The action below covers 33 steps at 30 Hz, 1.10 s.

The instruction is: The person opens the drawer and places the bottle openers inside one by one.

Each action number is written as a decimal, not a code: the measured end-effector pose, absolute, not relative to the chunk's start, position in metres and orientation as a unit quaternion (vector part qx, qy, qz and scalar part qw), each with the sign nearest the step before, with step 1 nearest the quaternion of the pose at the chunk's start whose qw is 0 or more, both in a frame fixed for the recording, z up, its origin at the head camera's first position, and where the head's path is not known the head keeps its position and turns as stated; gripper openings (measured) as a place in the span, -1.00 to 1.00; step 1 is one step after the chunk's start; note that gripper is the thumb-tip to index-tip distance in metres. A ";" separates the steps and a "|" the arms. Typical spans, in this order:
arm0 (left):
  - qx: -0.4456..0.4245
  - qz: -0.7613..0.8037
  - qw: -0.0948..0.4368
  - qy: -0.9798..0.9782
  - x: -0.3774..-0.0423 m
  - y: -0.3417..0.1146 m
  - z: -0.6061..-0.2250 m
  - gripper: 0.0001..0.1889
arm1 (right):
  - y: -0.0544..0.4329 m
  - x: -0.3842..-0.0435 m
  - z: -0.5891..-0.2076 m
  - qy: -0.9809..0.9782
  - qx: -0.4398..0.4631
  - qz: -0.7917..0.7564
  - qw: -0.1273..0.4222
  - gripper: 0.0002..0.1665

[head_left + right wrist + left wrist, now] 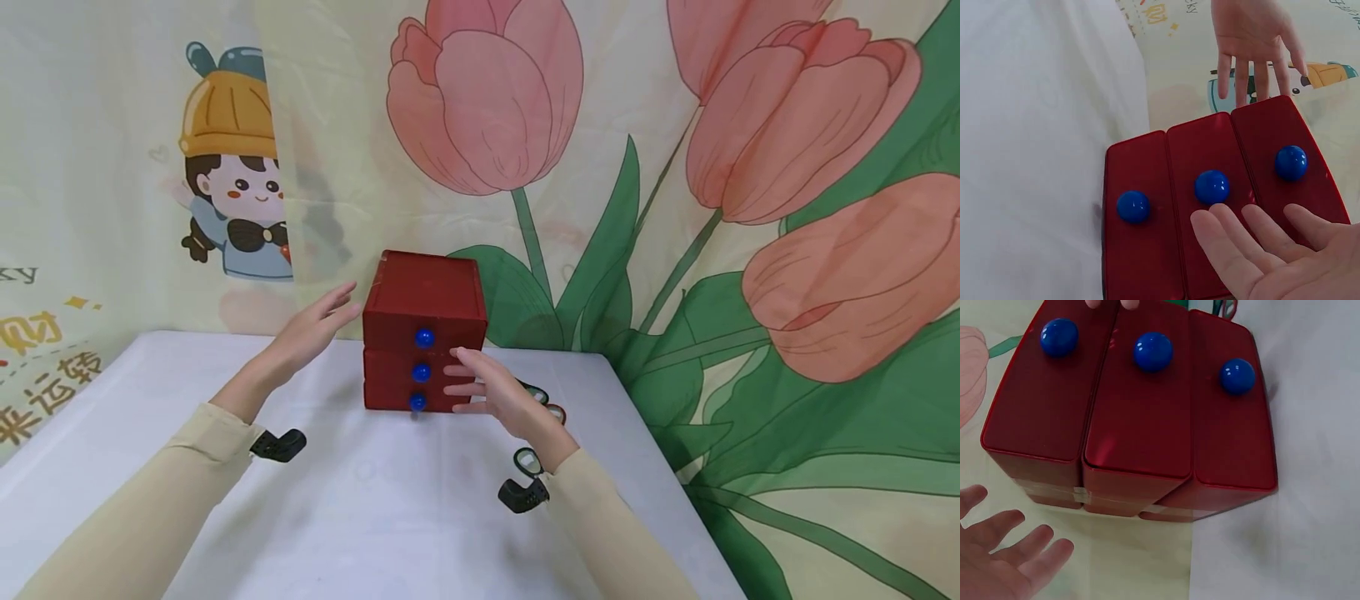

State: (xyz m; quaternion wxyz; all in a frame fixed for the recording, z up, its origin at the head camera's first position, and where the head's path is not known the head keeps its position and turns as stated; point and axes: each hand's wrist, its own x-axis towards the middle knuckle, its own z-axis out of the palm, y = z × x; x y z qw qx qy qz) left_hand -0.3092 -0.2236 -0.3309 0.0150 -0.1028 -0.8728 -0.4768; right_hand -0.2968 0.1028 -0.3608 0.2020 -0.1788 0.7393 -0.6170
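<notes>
A red box of three stacked drawers [393, 333] stands on the white table, each drawer front bearing a round blue knob [424, 337]. To its left my left hand [303, 333] is raised with fingers extended, apart from the box in the left wrist view. My right hand [502, 396] is in front of the box's right side, fingers spread and holding nothing. In the right wrist view, its fingers [1229, 250] overlap the drawer fronts near the middle knob [1212, 187].
Behind my right hand lie dark and red loop handles [557, 412], like those of scissors. Another dark loop [527, 461] shows beside my right wrist. A cloth with printed tulips [510, 108] hangs behind the white-covered table [360, 517]. Each wrist wears a black camera [279, 446].
</notes>
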 end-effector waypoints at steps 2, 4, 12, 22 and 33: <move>-0.104 -0.494 0.008 -0.863 -0.313 -0.223 -0.329 -0.13 | 0.100 -0.300 -0.360 0.731 -0.177 -0.624 0.210 -0.17; -0.107 -0.513 -0.001 -0.852 -0.317 -0.221 -0.328 -0.14 | 0.097 -0.302 -0.359 0.723 -0.169 -0.633 0.218 -0.18; -0.114 -0.581 -0.031 -0.805 -0.329 -0.210 -0.324 -0.22 | 0.085 -0.310 -0.359 0.675 -0.145 -0.677 0.255 -0.18; -0.113 -0.588 -0.038 -0.800 -0.344 -0.203 -0.323 -0.25 | 0.069 -0.316 -0.359 0.651 -0.129 -0.695 0.278 -0.13; -0.107 -0.591 -0.039 -0.798 -0.351 -0.203 -0.324 -0.28 | 0.057 -0.321 -0.364 0.612 -0.089 -0.732 0.286 -0.19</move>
